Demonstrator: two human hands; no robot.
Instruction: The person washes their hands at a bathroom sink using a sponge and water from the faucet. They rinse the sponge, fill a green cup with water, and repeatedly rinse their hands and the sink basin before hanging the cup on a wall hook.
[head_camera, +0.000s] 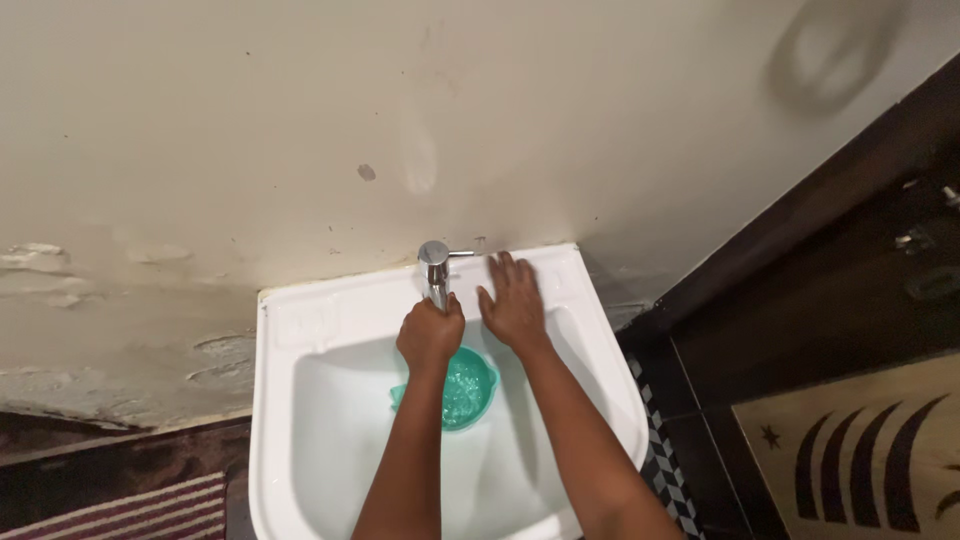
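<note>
A white wall-mounted sink (300, 330) fills the lower middle of the head view. At its back rim stands a chrome tap (435, 262). Under the tap, my left hand (430, 332) is closed around a teal plastic cup (468, 388) that holds water and hangs over the basin. My right hand (513, 298) lies flat, fingers spread, on the sink's back right rim beside the tap.
A stained, flaking cream wall (300, 130) rises behind the sink. A dark wooden door frame (800, 210) stands to the right, with black-and-white patterned floor tiles (665, 470) below it. A striped mat (130, 515) lies at the lower left.
</note>
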